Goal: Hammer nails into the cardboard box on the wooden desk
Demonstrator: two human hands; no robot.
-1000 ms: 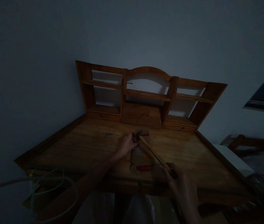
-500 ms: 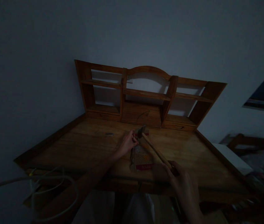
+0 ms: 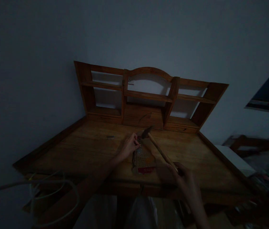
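My right hand (image 3: pixel 183 175) is wrapped round the wooden handle of a hammer (image 3: pixel 161 153). The dark hammer head hangs over the far end of a flat, worn piece (image 3: pixel 145 159) with a red strip, lying on the wooden desk (image 3: pixel 89 152). My left hand (image 3: pixel 131 144) is at that piece's upper left edge, thumb and fingers pinched together. Whatever sits between those fingertips is too small and dark to name. A small metallic item (image 3: pixel 110 137) lies on the desk to the left of my left hand.
A wooden shelf unit (image 3: pixel 148 95) stands along the back of the desk against the wall. Pale cable loops (image 3: pixel 74 187) hang at the lower left. A chair (image 3: pixel 253 144) and a white surface (image 3: pixel 234 159) are at the right.
The hammer head has risen slightly and moved a little to the right, away from my left fingers. My left hand has stayed nearly in place.
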